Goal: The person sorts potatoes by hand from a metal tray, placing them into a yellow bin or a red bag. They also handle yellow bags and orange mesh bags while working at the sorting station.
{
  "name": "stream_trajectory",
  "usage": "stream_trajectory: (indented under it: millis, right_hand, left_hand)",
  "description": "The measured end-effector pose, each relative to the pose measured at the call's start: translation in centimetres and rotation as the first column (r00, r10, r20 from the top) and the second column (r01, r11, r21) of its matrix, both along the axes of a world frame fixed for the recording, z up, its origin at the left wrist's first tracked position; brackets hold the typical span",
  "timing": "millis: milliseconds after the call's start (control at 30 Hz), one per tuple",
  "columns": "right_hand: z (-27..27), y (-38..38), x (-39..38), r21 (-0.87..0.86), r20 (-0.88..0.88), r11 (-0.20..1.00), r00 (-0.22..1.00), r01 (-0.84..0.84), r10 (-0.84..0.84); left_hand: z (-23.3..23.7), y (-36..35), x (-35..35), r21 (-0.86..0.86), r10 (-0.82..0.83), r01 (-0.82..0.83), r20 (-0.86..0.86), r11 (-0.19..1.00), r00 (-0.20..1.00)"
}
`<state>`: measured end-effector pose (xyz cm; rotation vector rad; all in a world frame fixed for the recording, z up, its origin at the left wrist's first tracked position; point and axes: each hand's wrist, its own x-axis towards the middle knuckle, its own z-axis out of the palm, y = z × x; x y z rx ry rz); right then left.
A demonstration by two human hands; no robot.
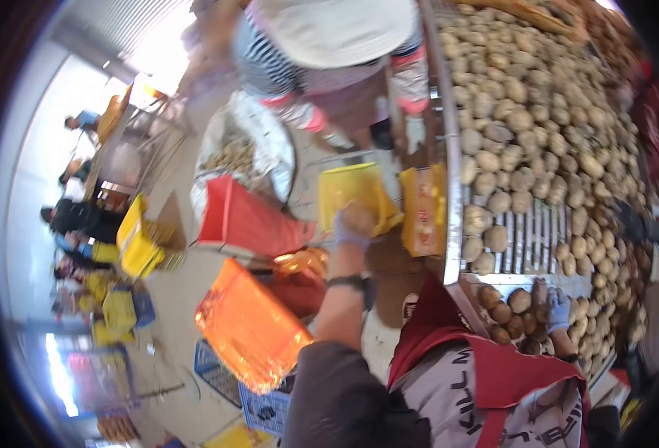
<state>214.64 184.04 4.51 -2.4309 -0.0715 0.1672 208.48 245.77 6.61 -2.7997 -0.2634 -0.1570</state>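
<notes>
My left hand, in a pale purple glove with a dark band on the wrist, reaches to a yellow bag or bin. A tan, blurred shape shows at its fingers, and I cannot make out whether it is a potato. My right hand, in a blue glove, lies on the sorting table with its fingers stretched out. Beside it, several darker potatoes sit in a metal-edged section. Paler potatoes lie on its other side.
A large heap of potatoes covers the slatted metal table. Nearby stand a red bin, an orange bag, a white sack with potatoes, and a blue crate. A co-worker in a white hat stands opposite.
</notes>
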Motion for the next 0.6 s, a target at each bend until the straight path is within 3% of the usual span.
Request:
stream_trajectory:
  millis: [33, 67, 100, 133, 167, 200, 233, 267, 333, 433, 467, 500, 533, 600]
  right_hand:
    - [-1.3, -1.1, 0.6, 0.084, -0.104, 0.996, 0.995, 0.017, -0.008]
    - [-2.6, -2.1, 1.3, 0.161, -0.208, 0.986, 0.978, 0.050, -0.015]
    - [-3.8, -3.0, 2.0, 0.225, -0.309, 0.970, 0.951, 0.096, -0.022]
    - [-4.3, -3.4, 2.5, 0.190, -0.307, 0.980, 0.952, 0.064, -0.003]
    - [-5.3, -4.2, 3.1, 0.160, -0.305, 0.987, 0.952, 0.024, 0.026]
    - [-6.3, -5.1, 3.5, 0.010, -0.204, 0.991, 0.970, -0.130, 0.129]
    - [-6.4, -4.7, 4.0, -0.022, -0.169, 0.986, 0.972, -0.168, 0.162]
    - [-6.5, -4.2, 4.5, -0.057, -0.132, 0.977, 0.972, -0.203, 0.195]
    - [-7.4, -3.2, 5.1, -0.048, 0.013, 0.972, 0.973, -0.231, 0.232]
    - [-7.6, -1.9, 5.8, 0.150, -0.132, 0.966, 0.964, -0.209, 0.230]
    - [-5.8, 0.0, 5.3, 0.183, -0.199, 0.970, 0.960, -0.159, 0.195]
    - [-3.2, 2.6, 4.4, 0.209, -0.269, 0.972, 0.950, -0.104, 0.160]
    - [-1.5, 3.9, 3.9, 0.102, -0.296, 0.990, 0.947, -0.099, 0.125]
    - [-2.3, 3.3, 4.0, -0.162, -0.017, 0.935, 0.948, -0.317, 0.318]
  left_hand:
    - [-0.4, 0.3, 0.6, -0.013, 0.042, -0.040, 0.169, 0.999, 0.985]
    - [-4.1, 2.2, 2.1, 0.141, 0.086, -0.112, 0.176, 0.984, 0.981]
    - [-7.8, 3.3, 3.2, 0.518, 0.014, -0.001, -0.022, 0.855, 1.000]
    - [-10.3, 4.0, 4.3, 0.801, -0.044, 0.180, -0.189, 0.571, 0.981]
    - [-8.7, 3.5, 5.0, 0.815, 0.066, 0.579, -0.576, -0.033, 0.815]
    - [-6.1, 3.0, 5.0, 0.311, 0.390, 0.802, -0.747, -0.511, 0.538]
    - [-5.2, 2.5, 4.6, -0.096, 0.636, 0.792, -0.658, -0.603, 0.404]
    - [-4.3, 2.0, 4.2, -0.525, 0.813, 0.656, -0.524, -0.543, 0.254]
    - [-3.4, 0.8, 3.6, -0.714, 0.912, 0.569, -0.354, -0.406, 0.207]
    - [3.4, -3.4, -4.9, -0.645, 0.880, 0.602, -0.290, -0.471, 0.377]
    - [2.1, -4.4, -8.1, -0.775, 0.943, 0.547, -0.193, -0.315, 0.270]
    - [0.7, -5.4, -11.7, -0.789, 0.938, 0.507, -0.307, -0.346, 0.162]
    - [-0.8, -6.4, -15.2, -0.791, 0.910, 0.479, -0.411, -0.381, 0.045]
    - [-21.5, -6.0, -27.3, -0.535, 0.657, 0.699, -0.744, -0.474, -0.123]
